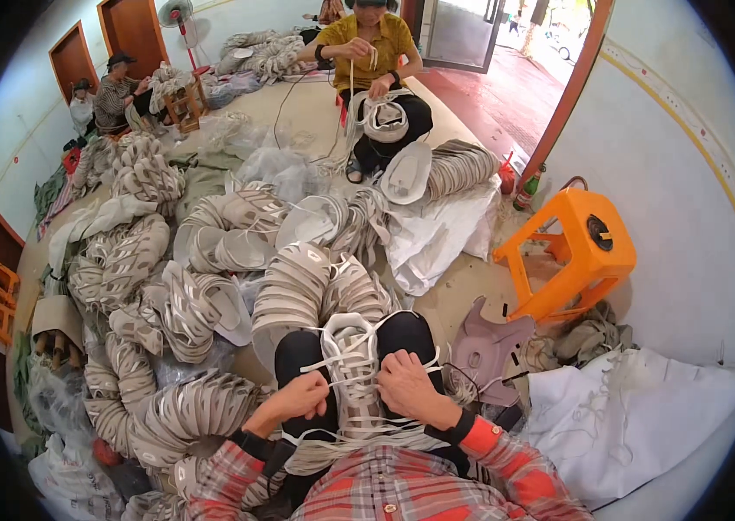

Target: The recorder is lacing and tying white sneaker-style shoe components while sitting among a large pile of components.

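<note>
A white and grey shoe upper (352,365) lies on my lap between my knees, toe end pointing away from me. White laces (332,358) run across its eyelets and spill down over my legs. My left hand (298,399) pinches a lace at the upper's left side. At its right side, my right hand (406,386) is closed on the edge of the upper and a lace. Both forearms wear red plaid sleeves.
Stacks of grey and white shoe uppers (211,286) cover the floor ahead and to my left. An orange plastic stool (571,252) lies tipped at the right, next to white sacks (636,417). A person in a yellow shirt (372,52) sits opposite lacing; two more sit far left.
</note>
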Motion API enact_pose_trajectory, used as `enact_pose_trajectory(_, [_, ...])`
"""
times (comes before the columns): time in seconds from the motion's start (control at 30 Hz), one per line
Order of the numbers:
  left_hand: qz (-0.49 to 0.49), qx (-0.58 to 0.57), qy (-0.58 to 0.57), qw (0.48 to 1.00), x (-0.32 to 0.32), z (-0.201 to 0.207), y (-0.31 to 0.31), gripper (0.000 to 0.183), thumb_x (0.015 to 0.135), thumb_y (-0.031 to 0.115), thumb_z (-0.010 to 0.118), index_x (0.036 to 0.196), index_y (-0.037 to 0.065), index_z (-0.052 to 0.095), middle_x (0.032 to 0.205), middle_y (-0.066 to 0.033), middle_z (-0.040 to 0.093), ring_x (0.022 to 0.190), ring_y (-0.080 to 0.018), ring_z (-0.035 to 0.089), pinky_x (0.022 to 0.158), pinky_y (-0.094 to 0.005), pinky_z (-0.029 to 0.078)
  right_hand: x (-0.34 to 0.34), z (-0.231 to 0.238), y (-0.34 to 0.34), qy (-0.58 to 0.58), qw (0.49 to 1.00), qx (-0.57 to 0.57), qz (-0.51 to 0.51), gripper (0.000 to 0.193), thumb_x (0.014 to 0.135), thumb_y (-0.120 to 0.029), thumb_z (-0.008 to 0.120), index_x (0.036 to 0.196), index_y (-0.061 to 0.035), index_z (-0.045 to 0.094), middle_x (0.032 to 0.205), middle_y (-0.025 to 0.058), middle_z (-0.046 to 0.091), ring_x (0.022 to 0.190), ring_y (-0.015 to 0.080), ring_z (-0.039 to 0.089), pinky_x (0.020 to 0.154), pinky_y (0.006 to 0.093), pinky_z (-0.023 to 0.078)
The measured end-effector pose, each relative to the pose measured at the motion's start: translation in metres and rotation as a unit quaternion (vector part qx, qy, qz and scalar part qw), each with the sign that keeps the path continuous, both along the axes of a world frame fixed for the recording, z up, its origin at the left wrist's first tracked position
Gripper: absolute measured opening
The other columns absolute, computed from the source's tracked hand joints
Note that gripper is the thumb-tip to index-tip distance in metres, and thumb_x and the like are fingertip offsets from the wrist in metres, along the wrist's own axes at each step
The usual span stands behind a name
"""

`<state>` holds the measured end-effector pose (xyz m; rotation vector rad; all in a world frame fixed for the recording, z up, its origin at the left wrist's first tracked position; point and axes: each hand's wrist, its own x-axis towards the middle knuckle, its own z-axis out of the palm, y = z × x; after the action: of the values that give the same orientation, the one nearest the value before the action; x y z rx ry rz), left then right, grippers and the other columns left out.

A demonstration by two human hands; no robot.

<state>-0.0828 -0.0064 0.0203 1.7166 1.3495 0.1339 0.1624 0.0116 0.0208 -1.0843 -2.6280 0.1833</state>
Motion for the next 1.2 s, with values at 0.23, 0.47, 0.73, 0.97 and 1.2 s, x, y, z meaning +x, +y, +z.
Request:
enact_pose_trajectory(0.23, [0.328,-0.3,-0.858,0.258,-0.01,0.045,-0.026,0.017,0.082,0.011,0.048,0.067,0.014,0.039,0.056,0.0037,0.033,0.048,-0.0095,0.032,0.047,-0.0253,0.029,0.023,0.026,0.002,-0.031,0.982,-0.145,0.119,0.019,0.068,-0.025,0.061,0.063,-0.0067,0.062,0.077,0.0105,0.05,0.082,0.0275,0.047,0.068,0.0375,0.038])
enact_pose_trajectory(0.47, [0.249,0.166,-0.85,0.434,-0.289,0.097,-0.104,0.004,0.085,0.004,0.042,0.081,0.004,0.043,0.066,-0.0011,0.035,0.056,-0.0112,0.034,0.058,-0.0279,0.032,0.019,0.02,0.033,0.027,0.904,-0.351,0.243,0.015,0.069,-0.018,0.064,0.069,-0.0038,0.06,0.079,0.0109,0.053,0.077,0.0268,0.049,0.07,0.0351,0.041])
enact_pose_trajectory(0.73, [0.31,0.239,-0.642,0.659,-0.415,0.184,-0.188,0.015,0.094,0.012,0.037,0.084,0.003,0.044,0.067,-0.0014,0.037,0.055,-0.0116,0.038,0.063,-0.0287,0.037,-0.012,-0.003,0.035,0.191,0.872,-0.451,-0.009,0.015,0.084,-0.015,0.056,0.092,-0.0029,0.058,0.067,0.0042,0.055,0.055,0.0105,0.052,0.052,0.0254,0.043])
enact_pose_trajectory(0.97, [0.536,0.368,-0.495,0.576,-0.354,0.141,-0.144,0.028,0.091,0.018,0.047,0.114,0.002,0.052,0.109,-0.0091,0.058,0.089,-0.0111,0.057,0.07,-0.0204,0.047,-0.081,-0.025,-0.03,0.097,0.929,-0.279,0.221,0.014,0.078,-0.015,0.054,0.083,-0.0016,0.054,0.078,0.0182,0.057,0.076,0.0356,0.059,0.063,0.0428,0.047])
enact_pose_trajectory(1.2, [0.385,-0.003,-0.322,0.865,-0.045,0.051,-0.043,0.009,0.082,0.006,0.059,0.09,0.007,0.058,0.073,-0.001,0.062,0.056,-0.0032,0.045,0.05,-0.017,0.035,-0.048,-0.007,-0.034,0.207,0.932,-0.297,0.03,0.022,0.088,-0.015,0.051,0.105,-0.0045,0.057,0.063,0.0126,0.059,0.055,0.0193,0.06,0.052,0.0323,0.048])
